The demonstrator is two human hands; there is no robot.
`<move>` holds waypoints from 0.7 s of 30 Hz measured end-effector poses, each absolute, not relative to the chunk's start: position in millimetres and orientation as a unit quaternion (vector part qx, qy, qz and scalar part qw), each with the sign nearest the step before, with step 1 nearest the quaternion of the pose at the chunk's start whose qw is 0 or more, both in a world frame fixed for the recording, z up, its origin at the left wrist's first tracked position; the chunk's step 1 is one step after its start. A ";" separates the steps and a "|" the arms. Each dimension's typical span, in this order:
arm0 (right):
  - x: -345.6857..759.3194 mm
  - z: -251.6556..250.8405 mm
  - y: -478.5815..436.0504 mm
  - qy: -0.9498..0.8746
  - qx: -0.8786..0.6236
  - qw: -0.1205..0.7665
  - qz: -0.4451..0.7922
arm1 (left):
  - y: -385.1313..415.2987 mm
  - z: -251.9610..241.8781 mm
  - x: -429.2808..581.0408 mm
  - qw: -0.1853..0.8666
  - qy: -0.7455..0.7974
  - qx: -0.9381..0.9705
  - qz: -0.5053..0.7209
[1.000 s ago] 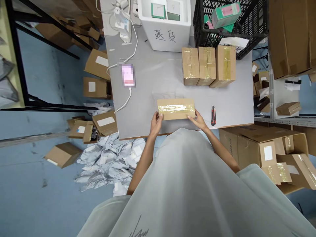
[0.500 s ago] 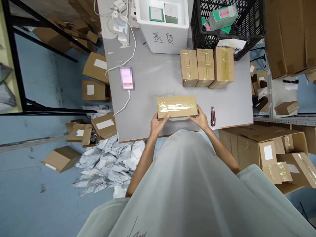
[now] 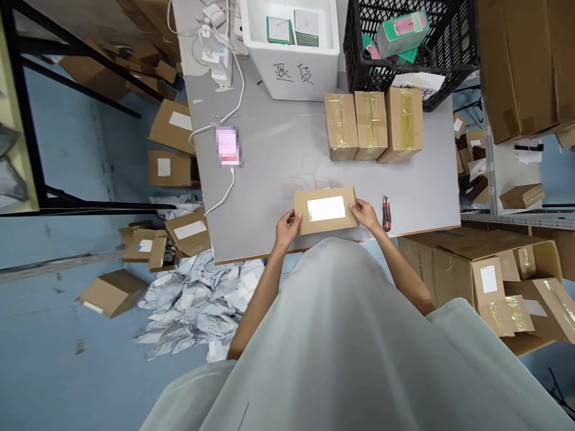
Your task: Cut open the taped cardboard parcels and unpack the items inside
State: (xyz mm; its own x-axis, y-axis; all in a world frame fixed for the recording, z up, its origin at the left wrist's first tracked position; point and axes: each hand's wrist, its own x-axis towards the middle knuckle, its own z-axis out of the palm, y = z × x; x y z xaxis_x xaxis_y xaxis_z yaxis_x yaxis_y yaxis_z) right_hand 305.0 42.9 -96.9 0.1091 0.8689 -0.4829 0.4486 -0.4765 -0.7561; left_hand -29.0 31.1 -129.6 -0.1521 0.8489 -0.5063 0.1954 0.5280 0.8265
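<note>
A small cardboard box (image 3: pixel 326 226) is held between my two hands near the table's front edge. Its upward face carries a white label with a small coloured patch at one corner. My left hand (image 3: pixel 287 230) grips the box's left end, thumb on top. At the right end, my right hand (image 3: pixel 365 215) pinches the upper corner. Just right of that hand lies a red and black utility knife (image 3: pixel 387 214). Three taped cardboard boxes (image 3: pixel 372 127) stand side by side farther back on the table.
A white bin (image 3: pixel 296 81) with handwriting and a black crate (image 3: pixel 366 78) holding green and pink boxes stand at the back. A phone (image 3: pixel 229 145) with a white cable lies left on the grey table (image 3: pixel 265 161). An open carton (image 3: pixel 442 263) stands at right, crumpled mailer bags (image 3: pixel 193 299) on the floor.
The box has been turned over in my hands: its taped face was up before, and now the white label shows. It has also come slightly closer to me.
</note>
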 end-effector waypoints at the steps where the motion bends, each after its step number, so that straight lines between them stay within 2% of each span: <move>1: 308.7 -100.0 39.0 -0.454 -0.704 0.233 0.494 | 28.3 -131.1 -30.6 0.540 0.689 0.365 0.317; 4: 322.1 -108.5 22.3 -0.403 -0.700 0.258 0.531 | 16.5 -133.8 -35.3 0.573 0.683 0.313 0.326; 8: 333.2 -120.0 -4.1 -0.344 -0.712 0.232 0.567 | -1.0 -134.1 -35.9 0.596 0.710 0.232 0.293; 12: 328.4 -126.5 -21.0 -0.401 -0.660 0.246 0.585 | -11.0 -131.1 -29.2 0.612 0.720 0.185 0.270; 16: 322.7 -121.8 -23.2 -0.439 -0.638 0.253 0.580 | -11.5 -124.8 -25.6 0.601 0.722 0.203 0.277; 21: 324.1 -99.1 -0.5 -0.458 -0.647 0.302 0.530 | 1.2 -108.0 -33.0 0.569 0.685 0.285 0.356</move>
State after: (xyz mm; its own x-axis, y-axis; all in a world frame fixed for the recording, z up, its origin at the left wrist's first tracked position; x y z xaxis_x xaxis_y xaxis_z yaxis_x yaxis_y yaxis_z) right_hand 324.1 -0.5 -99.1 0.0194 0.9119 -0.4099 0.2726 -0.3993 -0.8754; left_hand -33.0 1.2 -108.0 -0.1908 0.7948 -0.5761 -0.0148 0.5845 0.8113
